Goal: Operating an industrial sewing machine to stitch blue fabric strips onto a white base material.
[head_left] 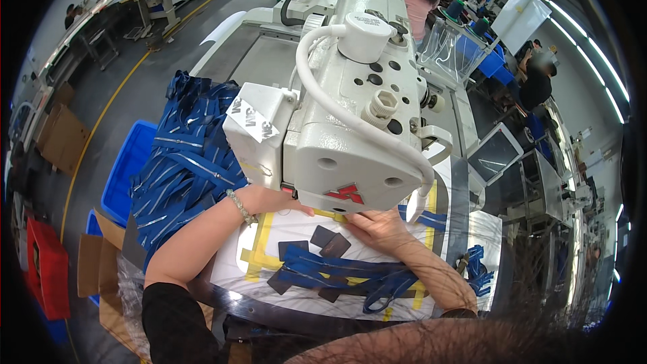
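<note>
Under the front of a white industrial sewing machine head [357, 162], both my hands reach in from either side. My left hand [273, 199] lies by the machine's left front corner, thumb toward the middle; the machine hides its other fingers. My right hand [381, 229] points leftward below the head, its fingertips partly covered. Between them shows a bit of yellow tape [330, 215]; whether either hand grips anything is hidden. Closer to me, several dark patches [335, 245] lie on the white work surface [232, 273], with blue fabric strips [350, 271] across some.
A large heap of blue strips with silvery lines [185, 162] hangs at the left, beside blue bins [128, 168] and an opened cardboard box [108, 263]. More strips [477, 269] lie at the right. A tilted screen [495, 155] stands farther right. Other people are in the background.
</note>
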Demonstrator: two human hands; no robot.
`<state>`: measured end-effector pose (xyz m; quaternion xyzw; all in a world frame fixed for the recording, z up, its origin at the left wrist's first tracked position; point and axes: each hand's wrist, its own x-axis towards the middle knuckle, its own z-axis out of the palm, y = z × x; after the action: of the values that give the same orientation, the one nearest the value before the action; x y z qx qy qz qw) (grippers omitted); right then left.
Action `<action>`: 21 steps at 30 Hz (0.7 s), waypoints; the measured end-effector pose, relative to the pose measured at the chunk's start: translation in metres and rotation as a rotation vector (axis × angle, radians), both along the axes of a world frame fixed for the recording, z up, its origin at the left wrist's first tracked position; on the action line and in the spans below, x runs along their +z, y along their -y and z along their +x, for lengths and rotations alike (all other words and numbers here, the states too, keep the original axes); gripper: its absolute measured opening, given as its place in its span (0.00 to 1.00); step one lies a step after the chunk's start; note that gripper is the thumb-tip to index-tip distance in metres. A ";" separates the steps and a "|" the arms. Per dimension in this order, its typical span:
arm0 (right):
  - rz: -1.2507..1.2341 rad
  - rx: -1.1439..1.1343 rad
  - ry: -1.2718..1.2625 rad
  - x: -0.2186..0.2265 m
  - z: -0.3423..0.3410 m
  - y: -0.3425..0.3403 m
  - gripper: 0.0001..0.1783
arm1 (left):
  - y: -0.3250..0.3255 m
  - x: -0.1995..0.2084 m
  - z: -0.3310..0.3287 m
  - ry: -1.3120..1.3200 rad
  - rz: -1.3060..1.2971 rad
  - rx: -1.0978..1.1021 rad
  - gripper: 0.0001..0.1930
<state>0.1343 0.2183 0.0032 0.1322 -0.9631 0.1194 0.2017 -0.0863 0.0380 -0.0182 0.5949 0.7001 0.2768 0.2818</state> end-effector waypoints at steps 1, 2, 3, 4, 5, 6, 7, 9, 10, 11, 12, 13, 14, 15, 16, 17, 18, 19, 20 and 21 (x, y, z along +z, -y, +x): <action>0.008 0.002 -0.007 0.001 0.000 0.000 0.16 | 0.000 0.000 0.000 0.020 -0.020 0.017 0.31; 0.015 0.002 -0.009 0.002 0.000 0.000 0.16 | -0.001 0.000 0.000 0.036 -0.018 0.025 0.30; 0.014 0.003 -0.020 0.003 0.000 0.000 0.16 | 0.000 -0.001 0.000 0.029 -0.004 0.020 0.31; 0.012 0.004 -0.024 0.003 -0.001 0.001 0.16 | 0.001 -0.002 0.000 0.019 0.031 0.008 0.31; 0.003 0.006 -0.018 0.004 -0.002 0.001 0.16 | 0.002 -0.003 -0.001 0.001 0.075 -0.004 0.32; 0.008 0.010 -0.034 0.005 -0.002 0.001 0.16 | 0.002 -0.004 -0.001 -0.014 0.102 -0.010 0.32; 0.006 0.015 -0.041 0.005 -0.003 0.002 0.16 | 0.002 -0.005 0.000 -0.038 0.139 -0.017 0.32; 0.006 0.020 -0.053 0.007 -0.005 0.003 0.16 | 0.003 -0.007 0.002 -0.067 0.217 0.006 0.31; 0.009 0.019 -0.059 0.008 -0.005 0.004 0.15 | 0.005 -0.007 0.005 -0.072 0.261 0.035 0.32; 0.003 0.020 -0.058 0.010 -0.006 0.004 0.14 | 0.006 -0.007 0.008 -0.074 0.353 0.057 0.32; 0.026 0.005 -0.100 0.011 -0.004 0.004 0.13 | 0.008 -0.006 0.011 -0.142 0.231 0.096 0.33; 0.038 -0.009 -0.132 0.012 -0.002 0.005 0.13 | 0.010 -0.005 0.016 -0.206 0.157 0.128 0.34; 0.049 -0.024 -0.138 0.013 -0.001 0.006 0.12 | 0.012 -0.003 0.019 -0.268 0.082 0.161 0.35; 0.062 -0.051 -0.170 0.014 0.001 0.007 0.12 | 0.015 -0.001 0.023 -0.358 0.037 0.139 0.36; 0.073 -0.081 -0.176 0.015 0.004 0.008 0.11 | 0.018 0.001 0.029 -0.447 -0.009 0.117 0.37; 0.085 -0.112 -0.181 0.016 0.006 0.009 0.11 | 0.022 0.004 0.034 -0.534 -0.056 0.093 0.38; 0.017 -0.141 -0.190 0.016 0.006 0.012 0.10 | 0.027 0.007 0.040 -0.600 0.020 0.116 0.37; -0.011 -0.145 -0.162 0.017 0.005 0.013 0.11 | 0.031 0.009 0.045 -0.665 0.098 0.138 0.36; -0.037 -0.151 -0.135 0.017 0.004 0.015 0.11 | 0.033 0.011 0.049 -0.729 0.180 0.158 0.36; -0.062 -0.158 -0.107 0.018 0.002 0.016 0.13 | 0.035 0.012 0.050 -0.765 0.231 0.160 0.35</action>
<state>0.1360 0.2022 0.0217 0.0558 -0.9542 0.1259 0.2657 -0.0359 0.0027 -0.0057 0.6264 0.7628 0.1332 -0.0900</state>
